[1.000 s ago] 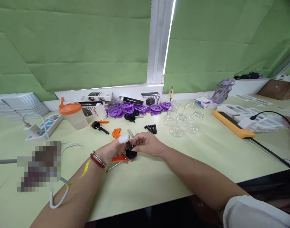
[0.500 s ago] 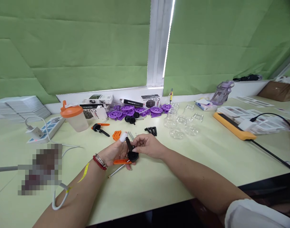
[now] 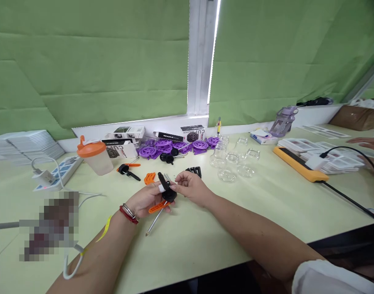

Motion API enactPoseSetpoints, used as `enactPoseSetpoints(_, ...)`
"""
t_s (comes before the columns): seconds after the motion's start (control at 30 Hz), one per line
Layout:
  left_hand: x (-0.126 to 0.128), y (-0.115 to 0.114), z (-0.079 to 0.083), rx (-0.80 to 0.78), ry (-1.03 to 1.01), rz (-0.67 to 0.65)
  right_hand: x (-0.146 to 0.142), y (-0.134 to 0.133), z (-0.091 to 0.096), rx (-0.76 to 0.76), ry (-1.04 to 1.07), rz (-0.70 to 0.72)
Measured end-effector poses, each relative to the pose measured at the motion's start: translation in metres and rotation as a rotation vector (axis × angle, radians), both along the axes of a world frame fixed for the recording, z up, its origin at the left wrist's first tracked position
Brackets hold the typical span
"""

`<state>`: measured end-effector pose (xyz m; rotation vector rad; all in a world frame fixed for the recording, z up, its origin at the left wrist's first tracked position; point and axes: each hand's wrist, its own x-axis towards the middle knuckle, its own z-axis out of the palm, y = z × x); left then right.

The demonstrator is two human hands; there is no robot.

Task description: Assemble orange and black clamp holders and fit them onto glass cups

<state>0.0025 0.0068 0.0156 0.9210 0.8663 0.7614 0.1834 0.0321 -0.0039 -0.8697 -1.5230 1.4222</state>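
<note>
My left hand (image 3: pixel 145 200) is closed around a small black part with a round base and a stem (image 3: pixel 166 188), and an orange-handled screwdriver (image 3: pixel 155 210) sticks out below its fingers. A white wrap covers one fingertip. My right hand (image 3: pixel 190 185) pinches the same black part from the right side. Both hands hover just above the pale green table (image 3: pixel 205 241), near its middle.
Orange clips (image 3: pixel 149 178), black pegs (image 3: pixel 194 170) and purple wheels (image 3: pixel 174 145) lie behind the hands. An orange-lidded shaker (image 3: pixel 94 155), a power strip (image 3: pixel 56 171), boxes, clear glass jars (image 3: pixel 232 161) and a yellow device (image 3: pixel 300 163) stand around. Another person's hand (image 3: pixel 366 143) shows at far right.
The black part has been lifted and tilted, its stem now leaning left. The screwdriver has swung with the left hand so its shaft points down and left.
</note>
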Motion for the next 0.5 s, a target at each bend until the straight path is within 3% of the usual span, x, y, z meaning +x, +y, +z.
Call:
enactPoseSetpoints(0.2, 0.008, 0.0, 0.002, 0.133, -0.191, 0.318, -0.003, -0.007, -0.002, -0.208, -0.031, 0.199)
enactPoseSetpoints(0.33, 0.012, 0.0, 0.003, 0.261, -0.273, 0.45, -0.004, -0.008, -0.006, -0.272, 0.025, 0.34)
enactPoseSetpoints(0.5, 0.007, 0.005, -0.001, 0.345, -0.259, 0.481, 0.005, 0.005, -0.003, -0.211, 0.028, 0.156)
